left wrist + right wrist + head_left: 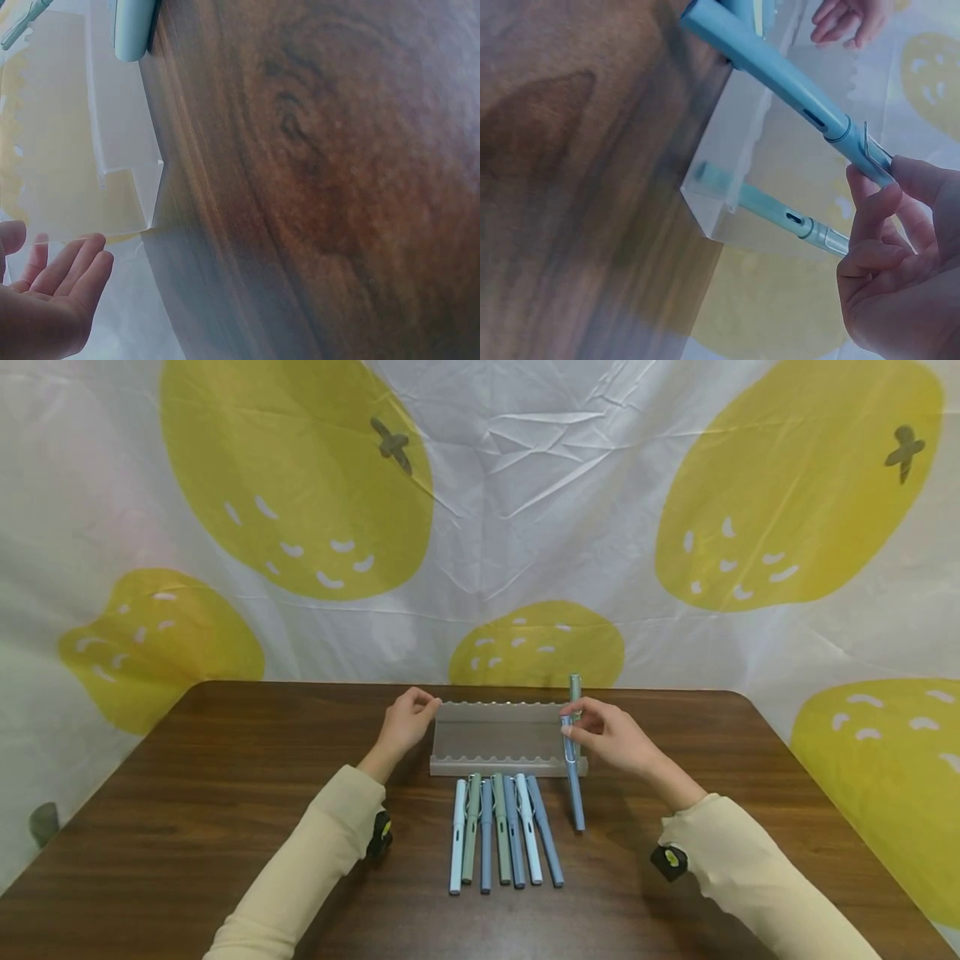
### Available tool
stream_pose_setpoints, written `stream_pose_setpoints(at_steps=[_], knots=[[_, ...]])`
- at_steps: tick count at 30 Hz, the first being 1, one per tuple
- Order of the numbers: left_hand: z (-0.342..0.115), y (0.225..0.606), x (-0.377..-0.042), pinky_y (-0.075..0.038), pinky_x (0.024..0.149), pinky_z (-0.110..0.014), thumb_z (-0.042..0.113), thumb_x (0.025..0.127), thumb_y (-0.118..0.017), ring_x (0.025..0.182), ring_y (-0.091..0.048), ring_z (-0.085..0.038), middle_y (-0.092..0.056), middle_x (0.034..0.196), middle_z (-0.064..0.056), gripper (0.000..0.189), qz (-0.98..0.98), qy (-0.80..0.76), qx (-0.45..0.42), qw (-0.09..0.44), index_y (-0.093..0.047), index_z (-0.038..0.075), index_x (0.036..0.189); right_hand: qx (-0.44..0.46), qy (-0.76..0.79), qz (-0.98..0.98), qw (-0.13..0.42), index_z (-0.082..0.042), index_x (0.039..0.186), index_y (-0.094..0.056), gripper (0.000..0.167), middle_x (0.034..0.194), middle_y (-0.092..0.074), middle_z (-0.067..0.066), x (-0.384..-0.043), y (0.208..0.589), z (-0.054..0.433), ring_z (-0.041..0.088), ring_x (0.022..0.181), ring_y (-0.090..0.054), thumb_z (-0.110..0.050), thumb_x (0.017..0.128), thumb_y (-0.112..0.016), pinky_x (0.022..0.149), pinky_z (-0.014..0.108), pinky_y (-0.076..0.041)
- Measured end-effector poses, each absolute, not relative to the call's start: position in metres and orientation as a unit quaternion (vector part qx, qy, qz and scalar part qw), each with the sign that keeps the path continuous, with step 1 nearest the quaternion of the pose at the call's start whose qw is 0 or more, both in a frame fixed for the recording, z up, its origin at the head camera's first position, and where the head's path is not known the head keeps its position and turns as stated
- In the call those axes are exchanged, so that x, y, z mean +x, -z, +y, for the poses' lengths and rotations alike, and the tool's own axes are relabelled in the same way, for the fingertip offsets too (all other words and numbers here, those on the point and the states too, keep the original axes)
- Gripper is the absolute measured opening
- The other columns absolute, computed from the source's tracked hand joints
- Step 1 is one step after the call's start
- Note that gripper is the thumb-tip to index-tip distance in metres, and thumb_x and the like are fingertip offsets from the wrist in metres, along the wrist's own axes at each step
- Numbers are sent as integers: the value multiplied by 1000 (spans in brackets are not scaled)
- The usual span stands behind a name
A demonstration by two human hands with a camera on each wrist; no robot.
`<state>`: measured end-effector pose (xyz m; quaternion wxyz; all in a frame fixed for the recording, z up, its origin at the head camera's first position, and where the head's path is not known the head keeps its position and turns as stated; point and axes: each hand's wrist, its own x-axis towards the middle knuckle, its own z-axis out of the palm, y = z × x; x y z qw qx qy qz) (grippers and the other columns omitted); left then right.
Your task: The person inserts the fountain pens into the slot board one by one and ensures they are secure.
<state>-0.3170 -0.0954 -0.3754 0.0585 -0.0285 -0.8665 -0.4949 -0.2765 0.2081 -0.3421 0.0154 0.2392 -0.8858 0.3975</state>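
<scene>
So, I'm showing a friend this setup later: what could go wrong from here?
The right hand pinches the blue pen near its cap end, so it might swing or slip. It could knock the green pen lying in the clear rack. If dropped, it might scatter the loose pens close by on the table.

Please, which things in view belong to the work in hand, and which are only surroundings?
Apparently in use: blue pen in the right hand; clear rack; green pen in it; seven pens in front.

Surroundings: table; patterned cloth behind.
</scene>
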Motion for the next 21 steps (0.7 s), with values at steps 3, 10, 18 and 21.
stream_pose_setpoints(at_steps=[3, 10, 18, 21], knots=[[-95, 376, -317, -42, 78, -43, 25, 90, -51, 100, -54, -29, -58, 105, -16, 24, -867, 494, -29, 59, -54, 2, 98, 229, -400, -887, 21, -12, 110, -54, 24, 86, -62, 8, -280, 338, 208, 23, 65, -56, -20, 88, -56, 55, 42, -46], [-95, 377, -319, -42, 78, -42, 26, 90, -50, 100, -54, -28, -58, 105, -15, 25, -868, 493, -31, 59, -54, 2, 98, 220, -399, -889, 43, -12, 112, -53, 25, 84, -62, 7, -286, 329, 209, 22, 56, -53, -21, 88, -55, 50, 38, -45], [-95, 377, -318, -42, 79, -42, 25, 90, -50, 100, -54, -29, -58, 104, -16, 24, -866, 496, -32, 59, -54, 2, 98, 210, -417, -882, 65, -7, 113, -52, 27, 88, -61, 14, -288, 317, 208, 26, 56, -52, -18, 88, -55, 50, 35, -44], [-95, 377, -319, -42, 79, -42, 26, 90, -50, 100, -53, -29, -58, 105, -16, 25, -866, 496, -33, 58, -54, 2, 98, 211, -417, -880, 85, -7, 114, -52, 28, 90, -61, 14, -290, 313, 207, 23, 59, -54, -18, 88, -55, 52, 35, -45]])
